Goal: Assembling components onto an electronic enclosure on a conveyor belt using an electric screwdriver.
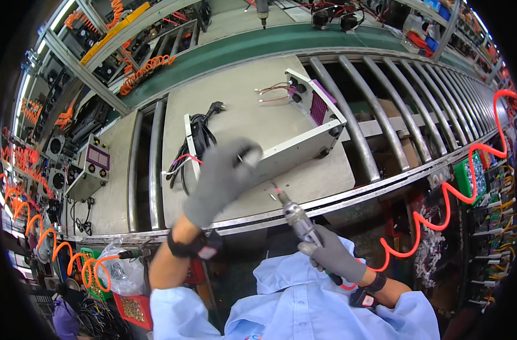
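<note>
My left hand (223, 177), in a grey glove, is over the near left part of an open-topped metal chassis (289, 152). Its fingers are curled into a pinch and somewhat smeared; what they hold, if anything, is too small to name. My right hand (334, 255), gloved too, grips a pneumatic screwdriver (301, 222) with its bit pointing up and away, just short of the chassis's near wall. A coiled black power cord (200, 131) rests against the left end of the chassis. Loose wires (275, 89) stick out by the purple vent panel (322, 103) at its right end.
The chassis lies on a pale board (241, 85) upon a roller conveyor (377, 113). A second unit (90, 170) stands at the left. An orange coiled air hose (446, 190) rises at the right. Red (132, 310) and green (470, 175) bins of small parts flank the conveyor's near side.
</note>
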